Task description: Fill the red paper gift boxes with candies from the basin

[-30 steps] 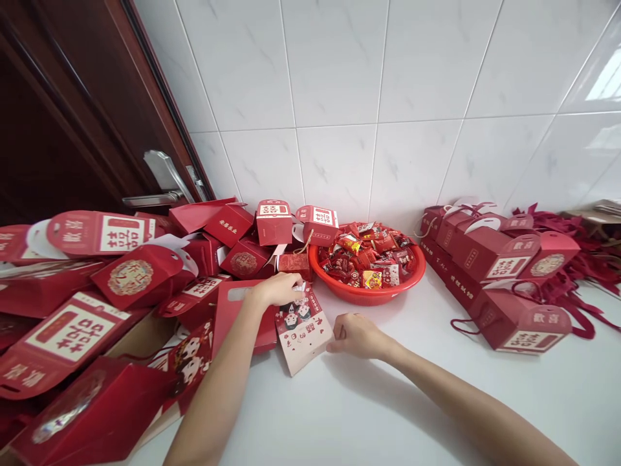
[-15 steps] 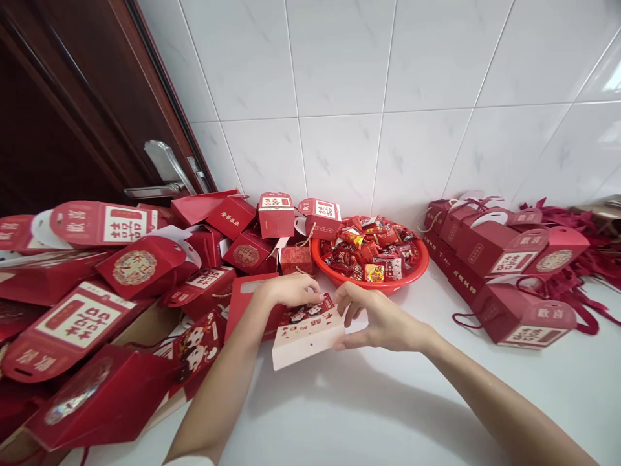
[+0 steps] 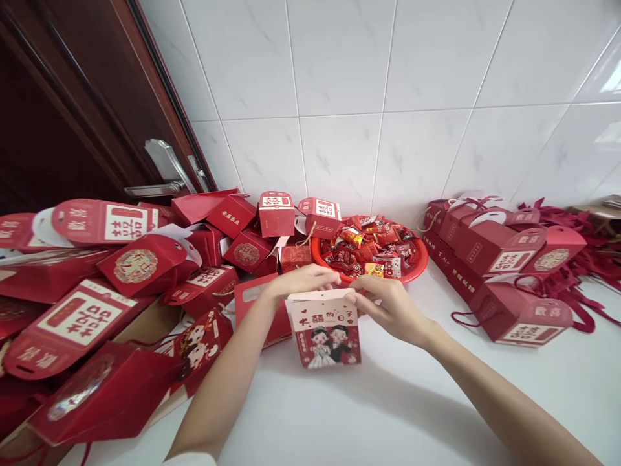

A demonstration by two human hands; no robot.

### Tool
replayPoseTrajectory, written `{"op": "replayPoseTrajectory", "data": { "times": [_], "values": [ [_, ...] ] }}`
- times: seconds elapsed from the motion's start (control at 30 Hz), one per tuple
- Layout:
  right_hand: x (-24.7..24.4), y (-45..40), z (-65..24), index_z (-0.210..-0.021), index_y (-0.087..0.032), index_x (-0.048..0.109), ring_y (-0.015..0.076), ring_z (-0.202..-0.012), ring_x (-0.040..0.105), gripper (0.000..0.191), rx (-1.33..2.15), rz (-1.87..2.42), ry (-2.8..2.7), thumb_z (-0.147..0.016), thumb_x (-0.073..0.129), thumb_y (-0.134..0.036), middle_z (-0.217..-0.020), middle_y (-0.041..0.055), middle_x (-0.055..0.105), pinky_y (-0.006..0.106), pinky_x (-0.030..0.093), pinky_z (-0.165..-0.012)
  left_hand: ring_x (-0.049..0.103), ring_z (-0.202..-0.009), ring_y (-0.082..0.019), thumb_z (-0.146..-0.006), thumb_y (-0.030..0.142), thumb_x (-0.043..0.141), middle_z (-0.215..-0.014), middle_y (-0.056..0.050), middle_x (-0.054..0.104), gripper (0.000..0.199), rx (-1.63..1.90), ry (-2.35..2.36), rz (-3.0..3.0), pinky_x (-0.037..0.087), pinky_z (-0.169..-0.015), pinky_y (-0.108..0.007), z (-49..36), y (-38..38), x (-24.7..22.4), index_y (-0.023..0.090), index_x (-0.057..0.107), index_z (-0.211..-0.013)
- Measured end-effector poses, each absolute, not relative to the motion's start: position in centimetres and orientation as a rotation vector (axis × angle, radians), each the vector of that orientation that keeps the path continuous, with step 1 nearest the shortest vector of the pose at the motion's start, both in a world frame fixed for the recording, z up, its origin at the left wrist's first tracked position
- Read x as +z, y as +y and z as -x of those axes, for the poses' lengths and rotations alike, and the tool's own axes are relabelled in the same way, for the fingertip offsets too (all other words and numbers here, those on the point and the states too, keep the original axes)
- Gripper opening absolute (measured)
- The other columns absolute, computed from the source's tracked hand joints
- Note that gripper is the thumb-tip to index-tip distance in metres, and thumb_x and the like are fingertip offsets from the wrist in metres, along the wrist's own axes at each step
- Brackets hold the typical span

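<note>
A white and red box (image 3: pixel 326 330) with a cartoon couple on its front stands upright on the white table, between my hands. My right hand (image 3: pixel 391 305) pinches its upper right corner between thumb and fingers. Over the box's top left edge lies my left hand (image 3: pixel 301 282), its fingers stretched towards the right hand and partly behind the top flap. Just behind the hands is a red basket (image 3: pixel 414 275) of wrapped sweets (image 3: pixel 373 249). A red box with a cut-out window (image 3: pixel 252 301) is beside my left wrist.
Many red boxes (image 3: pixel 140 262) are heaped on the left, up to the door (image 3: pixel 63 84). At the right, filled-out red boxes (image 3: pixel 504 246) stand in a row on the table (image 3: pixel 388 414), with dark red ribbons (image 3: pixel 582 304) beside them. A tiled wall (image 3: pixel 339 58) rises behind.
The white and red box has turned from lying tilted to upright, its couple picture now facing me. My right hand has shifted to its top corner, and my left hand has moved slightly up.
</note>
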State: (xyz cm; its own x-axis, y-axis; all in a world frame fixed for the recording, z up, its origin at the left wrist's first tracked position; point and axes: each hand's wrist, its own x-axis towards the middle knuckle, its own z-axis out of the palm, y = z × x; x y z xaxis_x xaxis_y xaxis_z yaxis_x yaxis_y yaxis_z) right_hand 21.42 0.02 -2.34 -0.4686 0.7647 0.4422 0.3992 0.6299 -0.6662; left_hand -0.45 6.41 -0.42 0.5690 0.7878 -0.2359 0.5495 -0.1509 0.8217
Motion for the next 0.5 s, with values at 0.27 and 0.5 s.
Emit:
{"op": "replayPoseTrajectory", "data": {
  "times": [0.27,0.5],
  "values": [
    [-2.2,2.3,-23.1,-0.064,-0.020,0.057,0.0235,-0.063,0.068,0.064,1.059,1.129,-1.704,-0.080,0.048,-0.082,-0.067,0.0064,0.068,0.036,0.058,-0.061,0.062,-0.092,-0.021,-0.085,0.065,0.058,-0.096,-0.005,0.070,0.053,0.566,0.987,-1.934,0.048,-0.082,-0.030,1.0,4.8,2.2,0.017,0.071,-0.100],
    [-2.0,2.7,-24.0,-0.052,-0.021,0.049,0.0223,-0.060,0.067,0.059,0.956,1.237,-1.797,-0.083,0.055,-0.071,-0.062,0.0052,0.067,0.032,0.053,-0.057,0.058,-0.079,-0.019,-0.086,0.056,0.058,-0.080,-0.002,0.064,0.042,0.575,1.083,-1.977,0.044,-0.072,-0.029,-0.6,5.3,0.4,0.015,0.067,-0.083]
  ]
}}
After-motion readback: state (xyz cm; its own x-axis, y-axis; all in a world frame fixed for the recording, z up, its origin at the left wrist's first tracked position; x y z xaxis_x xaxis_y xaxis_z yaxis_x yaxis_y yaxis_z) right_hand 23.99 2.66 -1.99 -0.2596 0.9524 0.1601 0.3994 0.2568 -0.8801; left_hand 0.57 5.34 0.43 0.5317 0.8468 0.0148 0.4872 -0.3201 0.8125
